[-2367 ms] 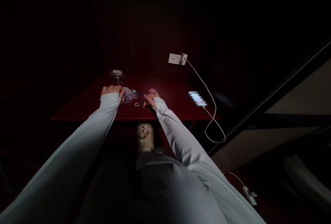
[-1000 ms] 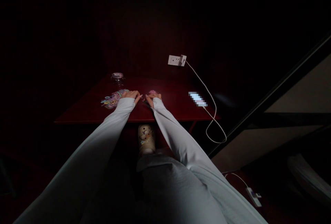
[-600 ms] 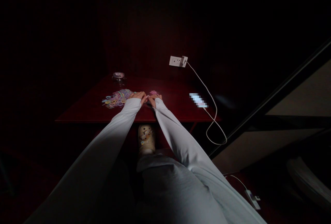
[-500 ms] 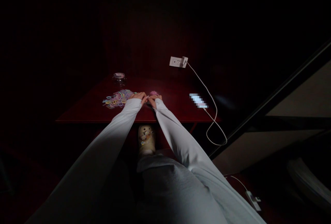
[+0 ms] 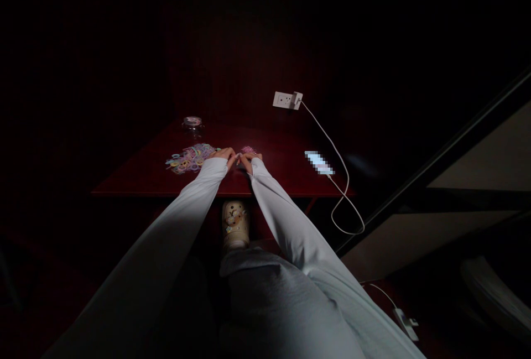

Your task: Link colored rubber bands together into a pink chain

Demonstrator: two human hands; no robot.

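My left hand (image 5: 224,154) and my right hand (image 5: 249,159) meet over the table, fingertips pinched close together. Something small and pale is between them, too tiny and dim to make out. Against the left hand's outer side lies a loose pile of pastel hair ties (image 5: 188,159), in purple, yellow, green and pink. Just beyond the right hand is a small pink bunch (image 5: 249,149), partly covered by the fingers; it looks like thin bands. A clear jar (image 5: 193,126) with a patterned lid stands behind the pile.
The dark red table (image 5: 136,179) ends just before my forearms. To the right lies a charging phone (image 5: 319,163), its white cable (image 5: 338,149) looping up to a wall socket (image 5: 283,100). Below the edge is a beige clog (image 5: 235,220). A power strip (image 5: 405,323) sits lower right.
My fingertips have shifted very slightly against each other, the right hand drawing a little to the right. The pile, jar and phone stay put; the whole view has moved a touch.
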